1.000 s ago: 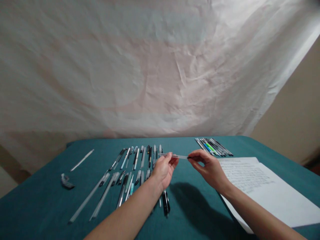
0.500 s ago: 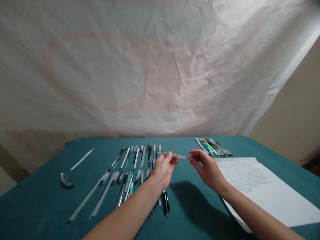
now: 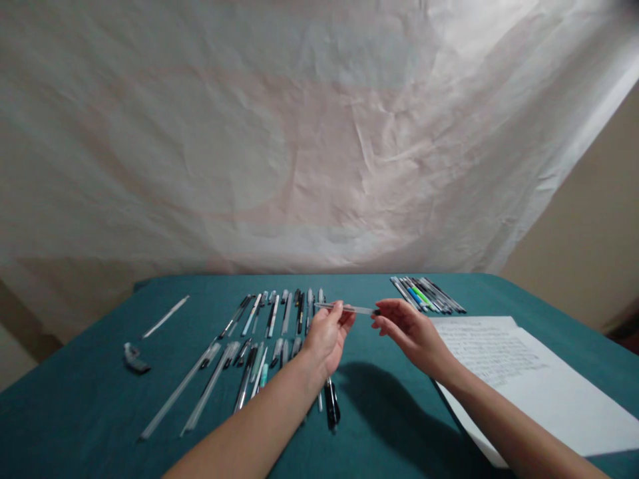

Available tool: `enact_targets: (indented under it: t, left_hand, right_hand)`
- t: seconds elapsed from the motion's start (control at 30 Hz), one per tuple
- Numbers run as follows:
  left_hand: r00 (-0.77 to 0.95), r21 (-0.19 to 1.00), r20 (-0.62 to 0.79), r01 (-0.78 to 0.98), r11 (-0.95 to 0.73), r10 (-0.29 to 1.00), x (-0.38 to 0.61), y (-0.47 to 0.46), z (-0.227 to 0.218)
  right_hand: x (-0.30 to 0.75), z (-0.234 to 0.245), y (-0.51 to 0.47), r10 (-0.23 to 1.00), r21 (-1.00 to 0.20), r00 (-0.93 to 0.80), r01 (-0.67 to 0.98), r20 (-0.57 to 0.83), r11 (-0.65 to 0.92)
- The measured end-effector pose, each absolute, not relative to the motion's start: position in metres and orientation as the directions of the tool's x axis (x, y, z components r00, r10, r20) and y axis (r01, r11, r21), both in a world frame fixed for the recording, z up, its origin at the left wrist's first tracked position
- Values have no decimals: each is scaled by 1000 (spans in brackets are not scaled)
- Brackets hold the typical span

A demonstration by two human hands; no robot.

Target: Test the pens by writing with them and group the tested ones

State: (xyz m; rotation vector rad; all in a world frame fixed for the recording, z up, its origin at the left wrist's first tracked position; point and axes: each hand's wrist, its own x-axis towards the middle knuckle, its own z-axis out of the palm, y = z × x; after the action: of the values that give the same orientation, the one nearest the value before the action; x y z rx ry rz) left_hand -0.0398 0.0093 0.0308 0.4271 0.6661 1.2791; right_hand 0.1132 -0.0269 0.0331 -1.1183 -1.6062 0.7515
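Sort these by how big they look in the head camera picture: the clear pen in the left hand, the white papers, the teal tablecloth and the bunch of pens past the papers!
1. Teal tablecloth
2. White papers
3. Bunch of pens
4. Clear pen, partly covered by the left hand

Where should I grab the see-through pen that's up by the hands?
Probably pinch the clear pen from above, on its bare stretch between the left hand and the right hand: there it's thin, straight, nearly level and uncovered.
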Motion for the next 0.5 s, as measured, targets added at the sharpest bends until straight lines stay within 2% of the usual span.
enact_targets:
  t: [0.17, 0.37, 0.43, 0.5]
  left_hand:
    - [147, 637, -215, -729, 252, 966, -40, 8, 32]
    - [148, 649, -201, -720, 244, 968, -38, 3, 31]
    - [148, 656, -190, -716, 237, 971, -37, 2, 32]
    - [149, 663, -178, -712, 231, 973, -37, 1, 34]
  right_hand:
    - [116, 31, -27, 926, -859, -32, 361, 377, 362]
    - [115, 31, -31, 886, -643, -45, 670, 462, 370]
    - [114, 30, -30, 907, -662, -35, 672, 421, 333]
    - [115, 32, -28, 946, -752, -50, 594, 320, 286]
